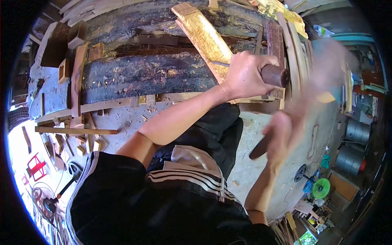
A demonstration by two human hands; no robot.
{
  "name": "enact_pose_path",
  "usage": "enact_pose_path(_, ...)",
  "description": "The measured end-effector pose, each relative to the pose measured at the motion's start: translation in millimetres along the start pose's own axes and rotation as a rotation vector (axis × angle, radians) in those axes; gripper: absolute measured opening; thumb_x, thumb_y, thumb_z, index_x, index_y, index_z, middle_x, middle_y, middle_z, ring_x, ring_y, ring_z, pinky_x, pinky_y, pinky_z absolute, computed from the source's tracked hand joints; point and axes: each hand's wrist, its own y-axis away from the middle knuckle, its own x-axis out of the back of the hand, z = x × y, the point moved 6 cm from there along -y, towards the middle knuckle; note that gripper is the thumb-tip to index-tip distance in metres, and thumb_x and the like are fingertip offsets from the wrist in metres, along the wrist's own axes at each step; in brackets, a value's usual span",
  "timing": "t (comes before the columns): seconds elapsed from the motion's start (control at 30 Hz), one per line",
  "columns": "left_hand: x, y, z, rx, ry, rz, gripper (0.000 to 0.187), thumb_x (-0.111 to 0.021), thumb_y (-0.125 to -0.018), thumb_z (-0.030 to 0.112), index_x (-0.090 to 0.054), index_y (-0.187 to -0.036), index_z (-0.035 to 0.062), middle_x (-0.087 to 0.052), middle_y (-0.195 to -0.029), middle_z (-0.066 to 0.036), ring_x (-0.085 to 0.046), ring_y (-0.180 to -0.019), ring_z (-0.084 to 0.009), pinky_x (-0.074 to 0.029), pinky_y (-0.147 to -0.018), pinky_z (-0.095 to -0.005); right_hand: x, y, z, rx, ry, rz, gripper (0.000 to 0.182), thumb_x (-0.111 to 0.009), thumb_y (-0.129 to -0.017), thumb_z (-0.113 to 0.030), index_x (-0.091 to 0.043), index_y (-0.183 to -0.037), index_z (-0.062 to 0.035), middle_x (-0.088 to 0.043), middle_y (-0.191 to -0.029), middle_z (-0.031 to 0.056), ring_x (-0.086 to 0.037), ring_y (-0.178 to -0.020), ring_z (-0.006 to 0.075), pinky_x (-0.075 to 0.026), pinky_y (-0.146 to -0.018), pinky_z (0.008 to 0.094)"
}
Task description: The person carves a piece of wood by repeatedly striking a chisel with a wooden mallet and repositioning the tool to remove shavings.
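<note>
One wooden plank [203, 34] lies slantwise across the dark, rough counter [139, 75], running from the far side down to the near edge, where the left hand [249, 71] covers part of it. The plank is golden yellow, hollowed along its length into a shallow trough with a chipped, tool-marked surface and paler raised sides.

There is one chisel [272, 76]. The left hand's grip is wrapped around it, the round brown handle butt showing on one side and the thin metal blade on the other, over the trough. Whether the blade's tip touches the wood I cannot tell. The right hand [280, 132] is blurred, its grip closed around the handle of one mallet [260, 150], whose head is a smear, apart from the chisel.

A yellow sack [279, 11] at the counter's far side bears dark lettering, too small and skewed to read. Two metal drums [358, 130] and one green disc [321, 188] stand off to the right on the floor [286, 185]. To the left are one red frame [36, 167] and numerous wood offcuts [81, 151], too jumbled to count.
</note>
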Motion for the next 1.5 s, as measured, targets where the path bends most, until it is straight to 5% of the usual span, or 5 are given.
enact_pose_path(0.1,8.4,-5.1,-5.1,0.012,0.051,0.067,0.025,-0.082,-0.063,0.027,-0.073,-0.082,0.0145,-0.068,-0.071,-0.014,-0.068,-0.07,-0.0361,-0.055,-0.064,-0.0411,-7.0,-5.4,1.0,-0.135,0.066,-0.136,0.065,-0.07,-0.093,-0.023,-0.038,-0.142,0.0063,-0.06,-0.089,0.0081,-0.052,-0.056,0.0089,-0.043,-0.046,0.0235)
enact_pose_path(0.17,14.2,-8.8,-8.9,0.046,0.101,0.052,0.02,-0.079,-0.071,0.01,-0.069,-0.086,0.0042,-0.068,-0.075,-0.005,-0.063,-0.072,-0.0082,-0.051,-0.066,-0.0277,-10.1,1.0,4.8,-0.133,0.061,-0.117,0.064,-0.07,-0.094,-0.025,-0.039,-0.141,0.006,-0.06,-0.087,0.0073,-0.052,-0.056,0.0085,-0.043,-0.046,0.0231)
enact_pose_path(0.57,103.5,-56.4,-55.6,0.27,0.396,0.503,0.024,-0.073,-0.086,0.015,-0.058,-0.07,0.0043,-0.056,-0.061,0.003,-0.049,-0.052,-0.0072,-0.038,-0.049,-0.0274,-1.8,19.7,24.7,-0.166,0.041,-0.034,0.029,-0.06,-0.1,-0.028,-0.051,-0.11,-0.0017,-0.053,-0.07,0.0029,-0.05,-0.048,0.01,-0.042,-0.043,0.0251)
enact_pose_path(1.2,-19.8,-7.4,-3.6,-0.082,-0.004,-0.002,0.024,-0.082,-0.068,0.019,-0.069,-0.086,0.0088,-0.067,-0.072,-0.014,-0.068,-0.066,-0.0336,-0.053,-0.06,-0.0356,37.1,-4.2,-5.6,0.127,-0.035,0.166,0.059,-0.058,-0.094,-0.043,-0.047,-0.126,0.0055,-0.057,-0.071,0.0097,-0.054,-0.049,0.0164,-0.043,-0.044,0.0259)
enact_pose_path(1.5,-23.9,0.9,-3.5,-0.124,-0.047,0.005,0.022,-0.079,-0.063,0.017,-0.068,-0.081,0.0124,-0.066,-0.07,-0.013,-0.068,-0.066,-0.0328,-0.051,-0.058,-0.0379,18.7,-2.8,1.0,0.093,-0.029,0.151,0.047,-0.055,-0.095,-0.015,-0.045,-0.136,0.0054,-0.058,-0.07,0.0084,-0.052,-0.049,0.0138,-0.044,-0.048,0.0255)
